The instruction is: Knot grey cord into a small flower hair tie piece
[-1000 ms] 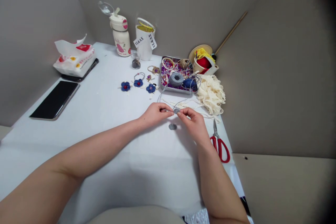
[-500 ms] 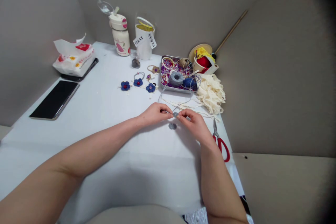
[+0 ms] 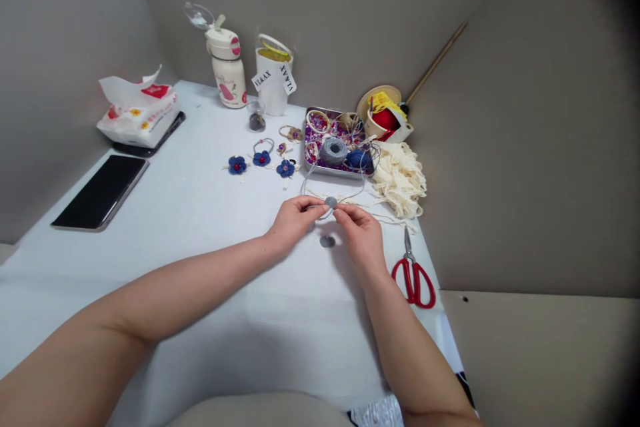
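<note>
A small grey round piece, which looks made of cord, is pinched between my two hands over the white table. My left hand is closed on its left side, thumb against fingers. My right hand grips its right edge with thumb and index finger. Thin grey cord runs from the hands up to a grey ball of cord in the metal tray. Just below the fingertips, a second grey round piece lies on the table. How the cord joins the held piece is too small to tell.
Red-handled scissors lie right of my right hand, near cream lace. Blue flower hair ties sit beyond my left hand. Further back stand a bottle and a white canister; a phone and tissues are left.
Both hands have shifted slightly up and left with the grey piece, which now shows its round face above the fingertips. My right forearm has moved left, uncovering more of the scissors.
</note>
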`<state>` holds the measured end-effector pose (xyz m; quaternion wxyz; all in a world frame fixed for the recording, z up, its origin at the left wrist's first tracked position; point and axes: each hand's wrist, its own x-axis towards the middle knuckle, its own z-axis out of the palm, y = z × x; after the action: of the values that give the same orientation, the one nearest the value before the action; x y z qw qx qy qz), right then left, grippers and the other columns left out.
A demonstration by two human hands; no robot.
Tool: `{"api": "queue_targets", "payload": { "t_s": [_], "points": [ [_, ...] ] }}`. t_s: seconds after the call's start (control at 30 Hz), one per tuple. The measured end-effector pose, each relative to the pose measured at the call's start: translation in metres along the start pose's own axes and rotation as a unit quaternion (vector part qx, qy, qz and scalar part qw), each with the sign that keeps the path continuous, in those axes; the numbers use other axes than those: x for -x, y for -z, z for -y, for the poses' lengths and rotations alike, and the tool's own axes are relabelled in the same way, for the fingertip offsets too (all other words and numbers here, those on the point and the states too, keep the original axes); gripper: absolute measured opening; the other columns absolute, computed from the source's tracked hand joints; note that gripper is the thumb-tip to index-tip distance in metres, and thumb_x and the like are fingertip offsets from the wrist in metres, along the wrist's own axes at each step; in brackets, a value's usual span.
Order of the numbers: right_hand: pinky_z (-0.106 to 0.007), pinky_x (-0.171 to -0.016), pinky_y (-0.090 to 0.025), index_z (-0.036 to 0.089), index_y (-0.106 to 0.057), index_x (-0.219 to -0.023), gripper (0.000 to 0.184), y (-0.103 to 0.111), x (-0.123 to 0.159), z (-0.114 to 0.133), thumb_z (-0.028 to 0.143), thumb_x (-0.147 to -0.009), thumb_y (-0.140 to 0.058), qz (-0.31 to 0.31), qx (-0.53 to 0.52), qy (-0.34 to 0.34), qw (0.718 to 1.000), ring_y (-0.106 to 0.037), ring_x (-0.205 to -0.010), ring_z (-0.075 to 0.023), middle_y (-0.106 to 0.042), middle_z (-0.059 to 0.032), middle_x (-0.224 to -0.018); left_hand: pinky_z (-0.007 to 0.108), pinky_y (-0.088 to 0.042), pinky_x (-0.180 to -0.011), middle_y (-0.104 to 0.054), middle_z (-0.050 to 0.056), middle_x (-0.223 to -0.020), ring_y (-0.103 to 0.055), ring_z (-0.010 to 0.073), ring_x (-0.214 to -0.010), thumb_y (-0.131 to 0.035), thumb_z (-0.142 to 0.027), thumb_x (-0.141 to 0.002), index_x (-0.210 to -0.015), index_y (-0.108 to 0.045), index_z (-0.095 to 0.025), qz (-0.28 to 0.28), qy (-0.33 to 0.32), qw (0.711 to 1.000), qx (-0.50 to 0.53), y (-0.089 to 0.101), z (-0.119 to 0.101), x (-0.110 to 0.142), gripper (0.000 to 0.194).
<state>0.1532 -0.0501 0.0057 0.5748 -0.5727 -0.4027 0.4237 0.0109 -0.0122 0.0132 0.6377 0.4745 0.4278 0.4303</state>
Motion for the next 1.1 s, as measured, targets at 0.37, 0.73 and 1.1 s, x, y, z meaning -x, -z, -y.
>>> {"api": "queue_targets", "payload": {
  "t_s": [0.37, 0.73, 1.1],
  "points": [
    [-0.033, -0.079, -0.042, 0.021, -0.063, -0.081, 0.017, 0.013, 0.002, 0.017, 0.036, -0.085, -0.057, 0.048, 0.250, 0.145, 0.956, -0.058, -0.080, -0.0185, -0.064, -0.0031, -0.082, 0.033, -0.041, -0.088, -0.065, 0.007, -0.101, -0.057, 0.0198, -0.096, -0.065, -0.034, -0.080, -0.097, -0.068, -0.019, 0.034, -0.180, 0.954, -0.236, 0.008, -0.005, -0.001, 0.023],
    [-0.040, -0.086, -0.022, 0.020, -0.060, -0.083, 0.013, 0.014, 0.005, 0.019, 0.024, -0.091, -0.050, 0.106, 0.529, 0.267, 0.799, -0.055, -0.089, -0.0207, -0.065, -0.0043, -0.087, 0.040, -0.025, -0.089, -0.069, 0.005, -0.094, -0.053, 0.0227, -0.098, -0.054, -0.035, -0.090, -0.091, -0.070, -0.021, 0.136, -0.294, 0.799, -0.506, 0.019, -0.004, -0.014, 0.021],
    [-0.030, -0.075, -0.041, 0.022, -0.061, -0.080, 0.013, 0.015, 0.002, 0.021, 0.031, -0.086, -0.054, 0.105, 0.278, 0.159, 0.941, -0.055, -0.078, -0.0178, -0.061, -0.0021, -0.081, 0.030, -0.044, -0.079, -0.070, 0.006, -0.084, -0.061, 0.0179, -0.082, -0.065, -0.031, -0.077, -0.078, -0.071, -0.016, 0.100, -0.093, 0.973, -0.184, 0.012, -0.011, -0.005, 0.017]
  ]
}}
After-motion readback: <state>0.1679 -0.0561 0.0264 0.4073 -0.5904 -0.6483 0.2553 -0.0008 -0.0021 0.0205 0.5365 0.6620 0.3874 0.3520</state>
